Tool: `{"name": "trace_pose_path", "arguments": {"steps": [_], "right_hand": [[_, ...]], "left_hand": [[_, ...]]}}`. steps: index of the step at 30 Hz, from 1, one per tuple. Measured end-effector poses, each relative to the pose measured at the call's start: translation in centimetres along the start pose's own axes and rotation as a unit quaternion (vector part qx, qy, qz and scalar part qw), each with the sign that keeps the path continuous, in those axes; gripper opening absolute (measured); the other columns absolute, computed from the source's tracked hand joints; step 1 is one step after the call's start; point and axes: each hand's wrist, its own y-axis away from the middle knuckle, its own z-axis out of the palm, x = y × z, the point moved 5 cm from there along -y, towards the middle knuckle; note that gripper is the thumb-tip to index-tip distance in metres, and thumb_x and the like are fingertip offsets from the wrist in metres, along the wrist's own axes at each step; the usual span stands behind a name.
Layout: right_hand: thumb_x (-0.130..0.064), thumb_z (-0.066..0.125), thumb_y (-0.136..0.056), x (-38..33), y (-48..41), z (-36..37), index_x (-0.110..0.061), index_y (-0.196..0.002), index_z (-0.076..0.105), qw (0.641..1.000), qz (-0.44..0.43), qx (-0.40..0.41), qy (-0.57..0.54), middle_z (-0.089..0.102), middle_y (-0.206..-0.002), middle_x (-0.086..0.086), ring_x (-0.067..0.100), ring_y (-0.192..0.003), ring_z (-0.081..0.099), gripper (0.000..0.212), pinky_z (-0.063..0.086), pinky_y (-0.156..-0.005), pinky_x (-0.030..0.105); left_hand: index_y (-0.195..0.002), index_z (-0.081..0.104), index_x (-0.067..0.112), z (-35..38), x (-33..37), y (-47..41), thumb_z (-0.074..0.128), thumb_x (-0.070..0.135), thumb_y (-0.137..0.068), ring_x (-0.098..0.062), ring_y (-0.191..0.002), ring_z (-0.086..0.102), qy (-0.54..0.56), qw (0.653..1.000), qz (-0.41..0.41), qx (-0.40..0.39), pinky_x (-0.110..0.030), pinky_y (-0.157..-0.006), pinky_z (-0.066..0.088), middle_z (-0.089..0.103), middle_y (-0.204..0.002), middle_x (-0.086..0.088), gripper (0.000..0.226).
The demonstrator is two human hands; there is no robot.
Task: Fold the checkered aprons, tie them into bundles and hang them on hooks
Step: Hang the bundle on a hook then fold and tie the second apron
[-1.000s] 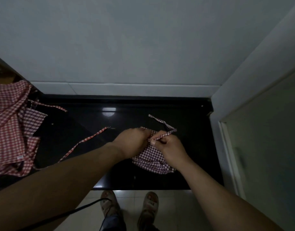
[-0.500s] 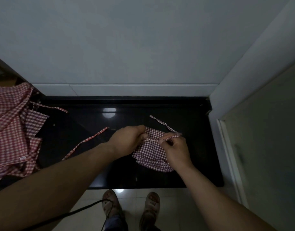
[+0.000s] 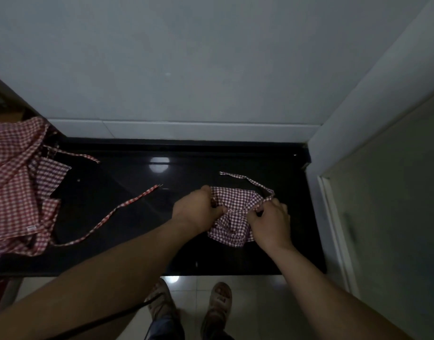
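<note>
Both hands, left hand (image 3: pixel 196 209) and right hand (image 3: pixel 268 220), pinched the folded red-and-white checkered cloth apron's (image 3: pixel 232 217) thin strap (pulled taut) (image 3: pixel 238 211) on the glossy black counter (image 3: pixel 137 192).

The left hand (image 3: pixel 196 209) and right hand (image 3: pixel 270 224) are bare, as are both forearms as far as they show. Below the worktop's (image 3: pixel 137 241) near edge stand two pale shoes (image 3: pixel 218 304) with darker marks, under dark blue trouser legs (image 3: pixel 163 327). A thin black cable (image 3: pixel 148 300) runs past the left forearm.

Cut by left edge: apron pile (image 3: pixel 12 182). Under left hand (image 3: pixel 196 208): left end of bundle (image 3: pixel 235 201). Under right hand (image 3: pixel 270 223): its near corner, held part of strap (image 3: pixel 246 179). Too small to read: tag (image 3: pixel 31 228) on pile. Cropped at bottom: shoes (image 3: pixel 217 306).
</note>
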Motion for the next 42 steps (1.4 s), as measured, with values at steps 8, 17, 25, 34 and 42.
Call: {"name": "trace_pose_path", "arguments": {"steps": [8, 17, 25, 34, 42], "right_hand": [[-0.032, 0.066, -0.098, -2.1, 0.7, 0.9, -0.02, -0.095, 0.073, 0.985, -0.164, -0.046, -0.036, 0.063, -0.103, -0.007, 0.01, -0.101, 0.051, 0.014, 0.045, -0.088, 0.028], [-0.012, 0.061, -0.101, -1.4, 1.0, 0.5, -0.015, -0.11, 0.077, 0.968, -0.243, -0.066, -0.017, 0.069, -0.111, -0.006, 0.008, -0.105, 0.052, 0.018, 0.04, -0.094, 0.013], [-0.021, 0.065, -0.099, -4.7, 0.0, 3.3, -0.025, -0.081, 0.07, 0.969, -0.054, -0.107, -0.218, 0.073, -0.08, -0.006, 0.012, -0.081, 0.069, 0.019, 0.056, -0.082, 0.038], [-0.018, 0.073, -0.093, -4.8, -1.3, 4.8, -0.015, -0.086, 0.078, 0.954, -0.079, -0.226, -0.179, 0.078, -0.086, 0.001, 0.023, -0.088, 0.074, 0.009, 0.057, -0.084, 0.039], [-0.005, 0.058, -0.097, -4.6, -1.2, 4.3, -0.018, -0.099, 0.078, 0.937, -0.004, -0.233, -0.261, 0.078, -0.097, -0.003, 0.012, -0.094, 0.073, 0.024, 0.056, -0.086, 0.029]], "left_hand": [[-0.13, 0.054, 0.025, 1.4, -1.1, -0.3, 0.069, 0.069, -0.085, -0.022, -0.11, 0.069, 0.03, 0.999, -0.022, -0.006, -0.039, -0.091, 0.057, 0.072, -0.121, 0.001, 0.065], [-0.139, 0.052, 0.026, 1.8, -1.7, -0.4, 0.071, 0.068, -0.084, -0.02, -0.116, 0.067, 0.081, 0.996, -0.029, -0.019, -0.041, -0.097, 0.056, 0.07, -0.129, 0.003, 0.072], [-0.122, 0.053, 0.022, 1.6, -1.1, 0.3, 0.06, 0.073, -0.088, -0.024, -0.1, 0.069, 0.036, 0.999, -0.029, -0.014, -0.036, -0.079, 0.054, 0.07, -0.11, 0.0, 0.062], [-0.068, 0.057, 0.019, -4.1, 1.2, -1.2, 0.068, 0.037, -0.096, -0.016, -0.069, 0.059, 0.069, 0.99, 0.089, -0.08, -0.032, -0.068, 0.047, 0.062, -0.071, 0.001, 0.035], [-0.128, 0.052, 0.027, -3.1, 2.8, 1.2, 0.047, 0.047, -0.105, -0.019, -0.103, 0.067, 0.035, 0.977, 0.211, -0.025, -0.041, -0.096, 0.049, 0.07, -0.12, 0.001, 0.031]]}}
